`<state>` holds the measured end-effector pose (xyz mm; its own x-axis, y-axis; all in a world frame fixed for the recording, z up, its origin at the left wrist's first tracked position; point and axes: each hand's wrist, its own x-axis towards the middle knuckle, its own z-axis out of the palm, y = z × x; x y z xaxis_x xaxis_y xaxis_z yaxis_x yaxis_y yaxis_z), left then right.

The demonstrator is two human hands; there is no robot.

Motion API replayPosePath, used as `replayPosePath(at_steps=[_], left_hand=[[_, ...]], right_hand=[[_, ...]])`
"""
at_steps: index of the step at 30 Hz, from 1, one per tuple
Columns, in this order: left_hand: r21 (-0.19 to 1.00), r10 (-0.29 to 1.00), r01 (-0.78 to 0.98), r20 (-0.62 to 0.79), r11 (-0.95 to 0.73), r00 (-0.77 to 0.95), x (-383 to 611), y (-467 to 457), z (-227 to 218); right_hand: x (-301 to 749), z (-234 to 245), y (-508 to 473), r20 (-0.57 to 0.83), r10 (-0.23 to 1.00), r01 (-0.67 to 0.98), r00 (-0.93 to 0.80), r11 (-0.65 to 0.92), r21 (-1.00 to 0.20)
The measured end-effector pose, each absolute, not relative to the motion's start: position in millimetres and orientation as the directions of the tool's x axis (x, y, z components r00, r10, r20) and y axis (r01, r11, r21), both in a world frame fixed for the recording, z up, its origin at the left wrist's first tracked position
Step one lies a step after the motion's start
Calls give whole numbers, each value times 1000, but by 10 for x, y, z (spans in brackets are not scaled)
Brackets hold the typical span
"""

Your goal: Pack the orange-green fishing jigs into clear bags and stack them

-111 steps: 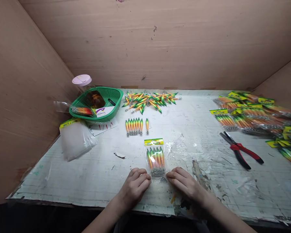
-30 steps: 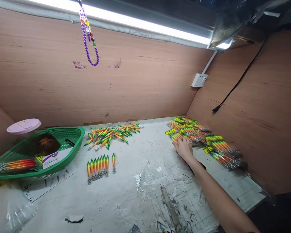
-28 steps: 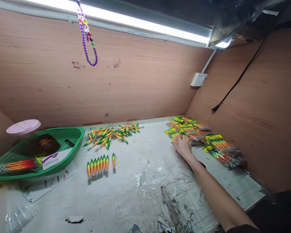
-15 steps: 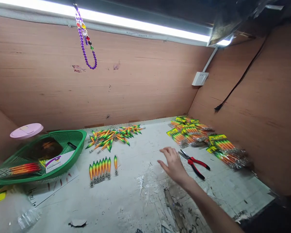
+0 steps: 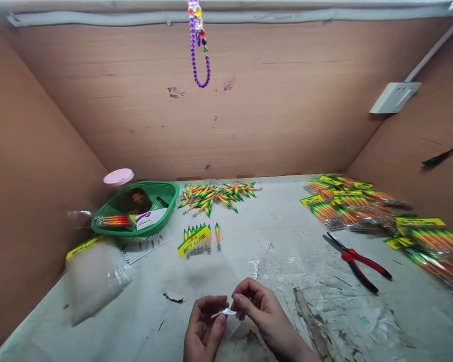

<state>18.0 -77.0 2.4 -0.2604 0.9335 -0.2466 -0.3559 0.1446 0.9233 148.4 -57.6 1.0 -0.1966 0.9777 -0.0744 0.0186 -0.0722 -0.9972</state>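
The tabletop (image 5: 279, 226) is pale and worn. Close together above it, the left hand (image 5: 204, 329) and the right hand (image 5: 266, 311) both pinch some whitish plastic (image 5: 226, 312); a light, even pull would probably spare it from tearing. Beyond, a yellow card (image 5: 194, 241) overlaps the row of lures (image 5: 190, 231).
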Motion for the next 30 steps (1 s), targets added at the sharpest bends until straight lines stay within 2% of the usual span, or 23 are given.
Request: replayPosePath(at_steps=[3,5,8,12,15,19,21,23,26,30], left_hand=[[818,876,-507,-428,271,-222,-2,-678,67],[775,825,-558,-502,297,-258,-147,-593,104],[744,781,-615,-538,262,-318,-283,-490,136],[732,792,-633,-532,252,-300,-302,-425,151],[722,809,-641,-527,262,-262,-288,-396,151],[680,803,-669,-559,299,-209,-281,-360,131],[663,805,-681,-564,310,-183,-264,-350,126],[645,805,-690,-573,328,-153,-235,-347,133],[626,805,-690,-584,363,-106,-191,-359,154],[631,822,-665,-568,400,-44,-169,-396,175]], right_hand=[[1502,-6,-314,-40,945,119,-323,-1,-993],[1494,-62,-16,7,945,223,-328,84,-971],[1473,-175,483,106,960,408,-259,208,-889],[1440,-249,858,190,930,542,-314,340,-769],[1493,-153,760,246,903,555,-353,414,-721],[1752,232,220,316,858,478,-404,493,-727],[1894,458,-98,316,810,393,-494,532,-750],[1981,620,-356,242,701,292,-671,550,-783],[1988,675,-558,180,660,372,-730,604,-704],[1906,546,-563,290,668,445,-686,700,-559]])
